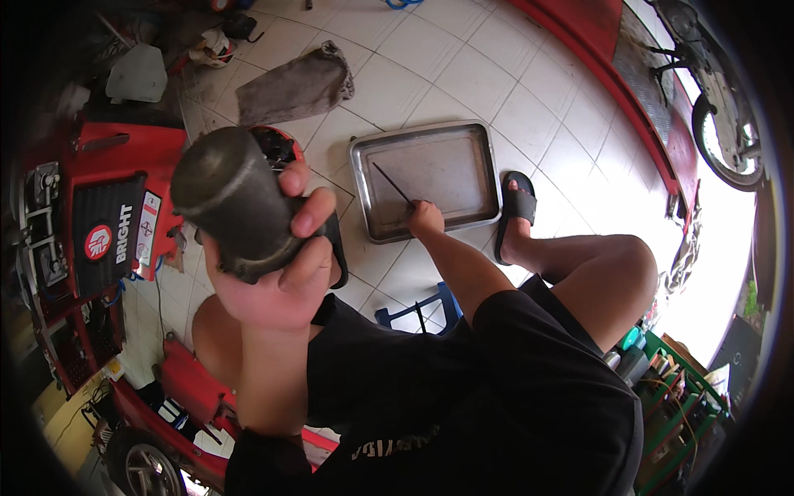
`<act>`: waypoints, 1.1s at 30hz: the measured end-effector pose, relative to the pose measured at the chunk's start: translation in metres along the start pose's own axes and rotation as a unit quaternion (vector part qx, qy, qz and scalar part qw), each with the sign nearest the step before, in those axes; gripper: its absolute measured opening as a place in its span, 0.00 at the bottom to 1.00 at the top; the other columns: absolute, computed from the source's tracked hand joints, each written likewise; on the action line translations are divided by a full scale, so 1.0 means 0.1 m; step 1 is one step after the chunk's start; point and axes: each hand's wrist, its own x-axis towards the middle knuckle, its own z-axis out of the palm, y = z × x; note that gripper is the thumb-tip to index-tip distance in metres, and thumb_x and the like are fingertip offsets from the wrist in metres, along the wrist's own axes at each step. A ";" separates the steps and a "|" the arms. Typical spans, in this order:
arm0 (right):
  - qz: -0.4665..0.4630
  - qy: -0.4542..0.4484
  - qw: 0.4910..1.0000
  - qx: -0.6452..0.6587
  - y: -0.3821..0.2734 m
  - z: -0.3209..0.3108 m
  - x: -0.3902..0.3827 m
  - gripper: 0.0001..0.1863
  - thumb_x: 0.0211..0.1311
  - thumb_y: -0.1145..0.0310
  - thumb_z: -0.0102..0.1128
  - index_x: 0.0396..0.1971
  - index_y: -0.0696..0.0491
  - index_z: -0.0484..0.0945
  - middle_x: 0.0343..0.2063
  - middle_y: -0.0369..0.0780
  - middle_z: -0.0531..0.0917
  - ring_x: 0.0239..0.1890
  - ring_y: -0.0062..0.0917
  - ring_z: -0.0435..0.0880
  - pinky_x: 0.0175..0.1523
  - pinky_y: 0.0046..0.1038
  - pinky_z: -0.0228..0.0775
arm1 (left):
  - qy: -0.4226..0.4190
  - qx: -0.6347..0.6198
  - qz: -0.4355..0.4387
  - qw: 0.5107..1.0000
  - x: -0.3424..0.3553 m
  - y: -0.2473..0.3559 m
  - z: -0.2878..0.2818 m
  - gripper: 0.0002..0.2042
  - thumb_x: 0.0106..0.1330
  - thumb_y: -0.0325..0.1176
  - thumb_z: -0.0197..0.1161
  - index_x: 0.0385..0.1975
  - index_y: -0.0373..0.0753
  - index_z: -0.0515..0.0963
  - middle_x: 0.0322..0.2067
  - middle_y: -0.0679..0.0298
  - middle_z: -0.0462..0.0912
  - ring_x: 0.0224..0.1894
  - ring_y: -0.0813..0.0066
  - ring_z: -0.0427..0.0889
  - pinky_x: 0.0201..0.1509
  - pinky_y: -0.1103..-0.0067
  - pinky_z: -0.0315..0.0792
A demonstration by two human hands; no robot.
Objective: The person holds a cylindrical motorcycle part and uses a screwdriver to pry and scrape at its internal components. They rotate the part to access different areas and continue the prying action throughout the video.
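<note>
My left hand (285, 281) is raised close to the camera with its fingers wrapped round a dark grey cylindrical part (236, 202). The part has a worn, closed-looking upper end and is tilted; its exact kind does not show. My right hand (425, 217) is closed on a thin dark rod (391, 182), which slants over a shallow rectangular metal tray (494, 178) on the floor. That hand is at the tray's near side. Whether the rod's tip touches the tray's bottom I cannot tell.
A grey-brown cloth (289, 85) lies on the tiled floor beyond the tray. A red machine (136, 165) stands at left, partly behind the cylinder. Below me is a blue stool (447, 307). A green rack of tools (674, 388) is at right, a motorcycle wheel (728, 149) at far right.
</note>
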 end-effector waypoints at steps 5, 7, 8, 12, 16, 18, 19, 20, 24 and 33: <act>0.005 -0.019 0.999 -0.029 -0.14 -0.01 -0.10 0.12 0.63 0.68 0.55 0.41 0.51 0.87 0.42 0.50 0.87 0.49 0.45 0.86 0.53 0.43 0.80 | 0.034 0.020 -0.003 0.999 -0.05 -0.03 0.08 0.34 0.72 0.62 0.44 0.61 0.35 0.66 0.51 0.48 0.66 0.44 0.61 0.66 0.17 0.83 0.61; 0.010 -0.010 1.000 -0.014 -0.06 -0.02 -0.02 0.12 0.63 0.65 0.58 0.39 0.51 0.87 0.41 0.50 0.87 0.48 0.45 0.86 0.53 0.43 0.79 | 0.057 0.020 -0.010 0.998 -0.03 -0.08 0.13 0.35 0.72 0.64 0.39 0.59 0.35 0.68 0.47 0.48 0.70 0.42 0.61 0.68 0.15 0.84 0.60; 0.000 -0.010 1.000 0.001 -0.03 -0.04 0.01 0.12 0.62 0.63 0.60 0.38 0.51 0.88 0.41 0.49 0.87 0.48 0.46 0.86 0.53 0.42 0.79 | 0.062 0.041 -0.007 0.997 -0.02 -0.09 0.15 0.35 0.72 0.64 0.39 0.58 0.36 0.69 0.46 0.49 0.71 0.41 0.61 0.69 0.15 0.84 0.60; -0.040 -0.010 0.989 0.142 -0.02 -0.34 0.04 0.14 0.53 0.62 0.73 0.37 0.53 0.88 0.34 0.47 0.89 0.38 0.40 0.89 0.46 0.38 0.81 | 0.053 0.121 0.005 0.991 -0.03 -0.07 0.21 0.33 0.73 0.63 0.37 0.57 0.38 0.72 0.45 0.55 0.77 0.37 0.63 0.74 0.16 0.80 0.62; -0.060 -0.033 0.952 0.300 -0.44 -1.46 -0.29 0.15 0.54 0.64 0.75 0.39 0.56 0.87 0.27 0.40 0.88 0.24 0.26 0.84 0.33 0.33 0.80 | 0.071 0.229 0.098 0.966 -0.09 -0.16 0.19 0.32 0.74 0.59 0.34 0.59 0.38 0.72 0.49 0.58 0.81 0.34 0.70 0.80 0.21 0.75 0.67; -0.089 -0.044 0.921 0.377 -0.71 -2.11 -0.57 0.14 0.58 0.66 0.73 0.41 0.58 0.86 0.23 0.37 0.84 0.21 0.21 0.78 0.28 0.28 0.76 | 0.008 0.231 0.134 0.964 -0.04 -0.24 0.28 0.33 0.73 0.59 0.35 0.58 0.36 0.71 0.46 0.55 0.81 0.35 0.66 0.79 0.19 0.77 0.65; -0.102 -0.051 0.904 0.412 -0.81 -2.41 -0.77 0.14 0.61 0.67 0.72 0.43 0.59 0.85 0.21 0.36 0.82 0.19 0.18 0.75 0.25 0.26 0.74 | -0.020 0.229 0.152 0.961 -0.03 -0.29 0.32 0.33 0.73 0.60 0.36 0.58 0.36 0.71 0.45 0.54 0.81 0.36 0.65 0.79 0.17 0.78 0.64; -0.139 -0.070 0.879 0.450 -0.92 -2.70 -1.02 0.14 0.62 0.68 0.71 0.45 0.60 0.83 0.20 0.35 0.80 0.18 0.17 0.74 0.24 0.24 0.72 | -0.058 0.249 0.161 0.953 -0.03 -0.30 0.29 0.31 0.74 0.57 0.34 0.59 0.37 0.71 0.49 0.55 0.82 0.34 0.65 0.82 0.19 0.76 0.66; -0.238 -0.116 0.804 0.533 -1.20 -3.39 -2.05 0.14 0.66 0.71 0.68 0.47 0.61 0.79 0.17 0.34 0.77 0.19 0.14 0.75 0.23 0.20 0.70 | -0.068 0.337 0.187 0.920 -0.06 -0.38 0.40 0.32 0.75 0.57 0.33 0.57 0.35 0.72 0.49 0.54 0.82 0.35 0.67 0.82 0.20 0.77 0.69; -0.386 -0.104 0.748 0.530 -1.24 -3.10 -2.81 0.07 0.63 0.78 0.69 0.38 0.63 0.81 0.42 0.40 0.84 0.25 0.12 0.81 0.27 0.16 0.72 | 0.034 0.383 0.189 0.903 -0.11 -0.71 0.50 0.39 0.76 0.63 0.28 0.55 0.30 0.76 0.41 0.59 0.84 0.37 0.74 0.81 0.34 0.79 0.73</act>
